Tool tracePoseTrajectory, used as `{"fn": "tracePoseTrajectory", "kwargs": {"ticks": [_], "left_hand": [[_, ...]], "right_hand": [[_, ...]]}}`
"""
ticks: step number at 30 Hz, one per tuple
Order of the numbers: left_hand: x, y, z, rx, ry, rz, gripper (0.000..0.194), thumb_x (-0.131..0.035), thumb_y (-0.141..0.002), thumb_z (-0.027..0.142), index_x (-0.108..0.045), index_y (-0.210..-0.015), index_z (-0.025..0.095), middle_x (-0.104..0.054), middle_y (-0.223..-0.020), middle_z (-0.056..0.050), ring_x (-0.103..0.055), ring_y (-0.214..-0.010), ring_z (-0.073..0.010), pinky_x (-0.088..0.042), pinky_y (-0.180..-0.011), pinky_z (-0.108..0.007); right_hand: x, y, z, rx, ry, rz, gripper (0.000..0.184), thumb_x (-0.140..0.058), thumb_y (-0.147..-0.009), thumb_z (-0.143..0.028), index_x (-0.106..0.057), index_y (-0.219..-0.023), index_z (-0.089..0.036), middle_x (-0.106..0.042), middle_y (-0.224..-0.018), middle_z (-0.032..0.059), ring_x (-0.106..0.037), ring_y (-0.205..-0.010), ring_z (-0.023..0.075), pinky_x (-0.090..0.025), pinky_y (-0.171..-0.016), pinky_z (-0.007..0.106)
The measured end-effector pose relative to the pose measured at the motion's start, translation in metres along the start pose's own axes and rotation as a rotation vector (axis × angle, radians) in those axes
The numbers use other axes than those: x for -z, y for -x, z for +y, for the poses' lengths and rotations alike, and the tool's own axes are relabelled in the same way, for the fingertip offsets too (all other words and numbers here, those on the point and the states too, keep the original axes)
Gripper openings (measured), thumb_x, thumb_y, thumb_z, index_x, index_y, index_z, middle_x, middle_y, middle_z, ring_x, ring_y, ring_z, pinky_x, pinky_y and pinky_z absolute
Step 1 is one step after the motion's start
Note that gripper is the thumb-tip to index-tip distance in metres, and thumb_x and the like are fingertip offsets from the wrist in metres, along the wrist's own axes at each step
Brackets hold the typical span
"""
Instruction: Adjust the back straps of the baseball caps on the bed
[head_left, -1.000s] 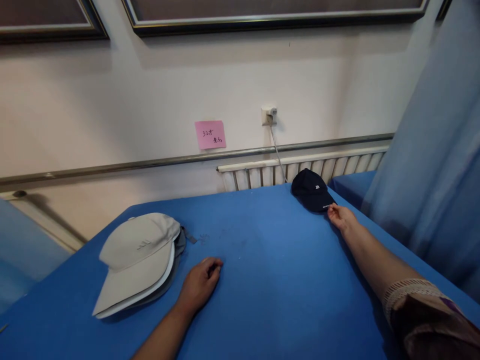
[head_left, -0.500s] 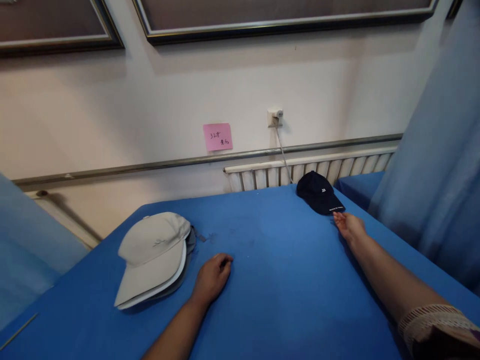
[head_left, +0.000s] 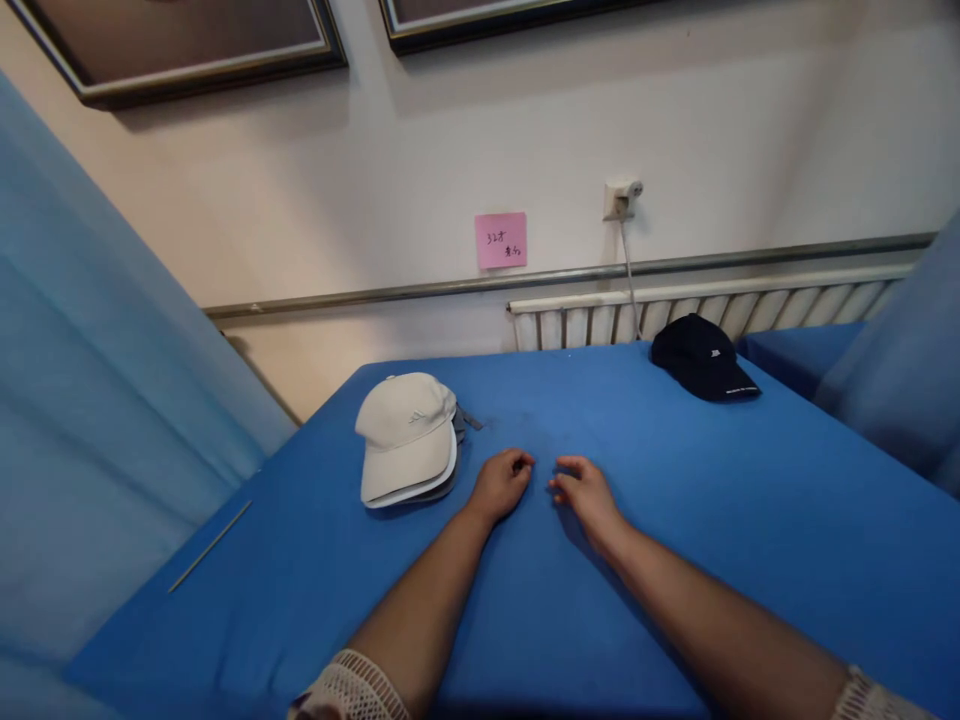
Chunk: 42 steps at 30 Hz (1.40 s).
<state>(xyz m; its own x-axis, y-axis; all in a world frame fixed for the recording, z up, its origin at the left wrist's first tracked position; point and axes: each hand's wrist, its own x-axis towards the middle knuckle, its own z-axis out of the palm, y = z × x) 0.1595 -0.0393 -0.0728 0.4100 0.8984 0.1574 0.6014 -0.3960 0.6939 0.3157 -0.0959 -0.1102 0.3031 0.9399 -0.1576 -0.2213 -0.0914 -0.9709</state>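
A stack of baseball caps (head_left: 409, 430) rests on the blue-covered table, a beige one on top with white and grey brims beneath it. Just right of the stack, my left hand (head_left: 501, 485) lies on the cloth with its fingers curled in; nothing shows in it. Facing it across a small gap is my right hand (head_left: 589, 495), fingers apart and holding nothing. A dark navy cap (head_left: 701, 358) with small white marks lies by itself at the table's far right, away from both hands.
The blue table (head_left: 600, 640) meets a wall with a radiator (head_left: 570, 325), a metal pipe (head_left: 420, 291) and a plugged socket (head_left: 620, 200). A thin stick (head_left: 210, 546) lies at the table's left edge. Light blue curtains (head_left: 112, 350) hang at both sides.
My right hand has left the navy cap's brim and come back to the middle beside my left hand. The camera view has shifted; the caps appear to lie where they were.
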Motion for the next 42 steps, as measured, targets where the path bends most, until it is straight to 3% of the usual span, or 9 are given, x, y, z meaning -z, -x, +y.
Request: {"fn": "tracePoseTrajectory", "kwargs": {"ticks": [3, 5, 8, 11, 15, 25, 33, 38, 42], "left_hand": [[0.004, 0.011, 0.007, 0.058, 0.142, 0.023, 0.020, -0.057, -0.080, 0.021, -0.069, -0.094, 0.015, -0.069, -0.084, -0.005, -0.060, -0.071, -0.0151, -0.047, -0.069, -0.028], [0.011, 0.028, 0.017, 0.201, 0.436, 0.112, 0.024, -0.062, -0.078, 0.024, -0.067, -0.100, 0.014, -0.070, -0.086, -0.006, -0.060, -0.065, -0.0135, -0.047, -0.063, -0.027], [0.029, 0.063, 0.030, 0.433, 0.923, 0.408, 0.037, -0.070, -0.076, 0.028, -0.062, -0.111, 0.017, -0.069, -0.097, -0.007, -0.061, -0.062, -0.0102, -0.046, -0.055, -0.023], [0.052, 0.096, 0.037, 0.521, 1.160, 0.715, 0.029, -0.071, -0.075, 0.016, -0.064, -0.104, 0.017, -0.069, -0.097, -0.005, -0.063, -0.064, -0.0085, -0.049, -0.056, -0.020], [0.077, 0.111, 0.038, 0.618, 1.267, 0.882, 0.008, -0.061, -0.084, 0.009, -0.066, -0.089, 0.012, -0.069, -0.089, -0.005, -0.066, -0.067, -0.0097, -0.051, -0.053, -0.019], [0.117, 0.084, 0.027, 0.752, 1.472, 0.785, 0.014, -0.048, -0.095, 0.015, -0.056, -0.083, 0.012, -0.061, -0.064, 0.001, -0.051, -0.039, -0.0040, -0.038, -0.033, -0.014], [0.127, 0.058, 0.030, 0.576, 1.306, 0.772, 0.017, -0.050, -0.091, 0.008, -0.048, -0.075, 0.015, -0.048, -0.055, 0.006, -0.041, -0.035, -0.0018, -0.034, -0.034, -0.011], [0.129, 0.045, 0.047, 0.399, 1.290, 0.569, 0.019, -0.059, -0.087, 0.013, -0.048, -0.072, 0.016, -0.043, -0.051, 0.007, -0.040, -0.038, -0.0039, -0.037, -0.038, -0.013], [0.117, 0.034, 0.061, 0.430, 1.323, 0.419, 0.001, -0.061, -0.086, 0.017, -0.061, -0.087, 0.018, -0.059, -0.063, 0.000, -0.057, -0.053, -0.0110, -0.051, -0.050, -0.022]], "right_hand": [[-0.011, -0.005, 0.001, 0.208, 0.211, -0.163, 0.025, -0.059, -0.068, -0.017, -0.062, -0.093, -0.021, -0.068, -0.093, 0.0048, -0.062, -0.069, 0.0134, -0.049, -0.062, 0.026], [-0.002, -0.014, -0.001, 0.191, 0.233, -0.225, 0.022, -0.058, -0.071, -0.021, -0.061, -0.093, -0.021, -0.067, -0.081, 0.0025, -0.061, -0.064, 0.0130, -0.047, -0.059, 0.026], [0.014, -0.026, -0.006, 0.073, 0.175, -0.268, 0.022, -0.059, -0.073, -0.027, -0.060, -0.093, -0.019, -0.062, -0.065, 0.0000, -0.058, -0.055, 0.0127, -0.045, -0.054, 0.025], [0.021, -0.031, -0.011, 0.022, 0.091, -0.311, 0.024, -0.063, -0.071, -0.030, -0.060, -0.092, -0.018, -0.063, -0.068, 0.0009, -0.059, -0.056, 0.0128, -0.046, -0.056, 0.026], [0.018, -0.030, -0.012, 0.033, 0.099, -0.363, 0.017, -0.061, -0.072, -0.026, -0.060, -0.086, -0.018, -0.062, -0.069, 0.0012, -0.060, -0.060, 0.0132, -0.044, -0.055, 0.025], [0.015, -0.027, -0.010, 0.051, 0.159, -0.436, 0.007, -0.059, -0.074, -0.021, -0.061, -0.080, -0.020, -0.063, -0.073, 0.0010, -0.059, -0.060, 0.0116, -0.044, -0.057, 0.024], [0.006, -0.024, -0.008, 0.021, 0.126, -0.399, 0.008, -0.057, -0.074, -0.013, -0.062, -0.076, -0.019, -0.062, -0.066, -0.0011, -0.059, -0.056, 0.0101, -0.042, -0.054, 0.022], [0.008, -0.028, -0.015, -0.014, -0.002, -0.258, 0.003, -0.064, -0.074, -0.020, -0.063, -0.076, -0.018, -0.063, -0.066, 0.0015, -0.060, -0.057, 0.0134, -0.043, -0.052, 0.023], [0.040, -0.049, -0.032, 0.002, -0.098, -0.073, 0.022, -0.054, -0.085, -0.041, -0.059, -0.089, -0.020, -0.068, -0.092, 0.0108, -0.066, -0.081, 0.0182, -0.051, -0.066, 0.028]]}}
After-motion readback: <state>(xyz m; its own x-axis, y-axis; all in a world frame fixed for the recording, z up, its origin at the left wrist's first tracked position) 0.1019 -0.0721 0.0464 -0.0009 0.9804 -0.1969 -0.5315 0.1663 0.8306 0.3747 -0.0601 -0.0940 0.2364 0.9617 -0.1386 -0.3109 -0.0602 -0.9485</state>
